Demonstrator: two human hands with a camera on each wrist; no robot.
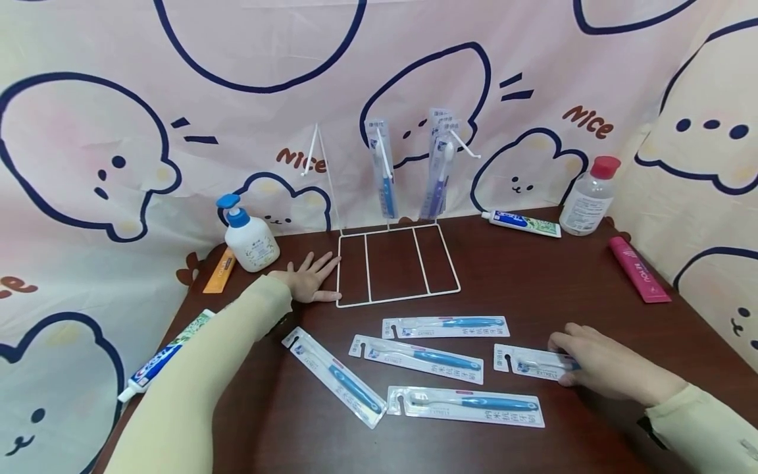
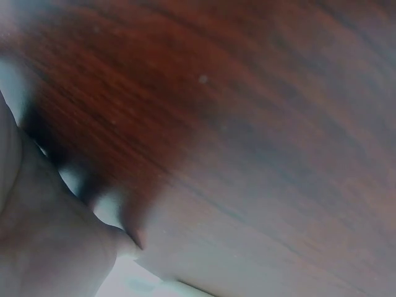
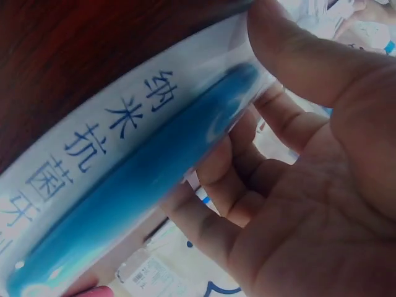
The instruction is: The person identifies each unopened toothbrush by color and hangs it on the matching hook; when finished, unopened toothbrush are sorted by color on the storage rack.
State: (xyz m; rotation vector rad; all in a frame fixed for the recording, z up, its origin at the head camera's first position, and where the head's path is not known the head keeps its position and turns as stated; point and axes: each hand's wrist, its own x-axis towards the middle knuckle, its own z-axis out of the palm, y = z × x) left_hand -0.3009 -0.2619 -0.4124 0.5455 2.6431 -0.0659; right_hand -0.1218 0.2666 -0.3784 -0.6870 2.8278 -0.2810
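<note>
My right hand (image 1: 604, 362) pinches a packaged blue toothbrush (image 1: 533, 363) at the right of the table. In the right wrist view, the thumb lies on one side of the pack (image 3: 133, 164) and curled fingers on the other. My left hand (image 1: 309, 280) has its fingers spread, touching the left side of the base of a white wire display rack (image 1: 398, 300). Packaged toothbrushes hang on the rack: a blue one (image 1: 383, 178) on the middle hook and purple ones (image 1: 437, 178) on the right hook. The left hook (image 1: 310, 151) is bare.
Several packaged blue toothbrushes (image 1: 445, 327) lie before the rack. A pump bottle (image 1: 251, 242), an orange tube (image 1: 220, 270) and a toothpaste tube (image 1: 168, 352) are at left. Another toothpaste tube (image 1: 524, 224), a red-capped bottle (image 1: 586, 204) and a pink tube (image 1: 639, 270) are at right.
</note>
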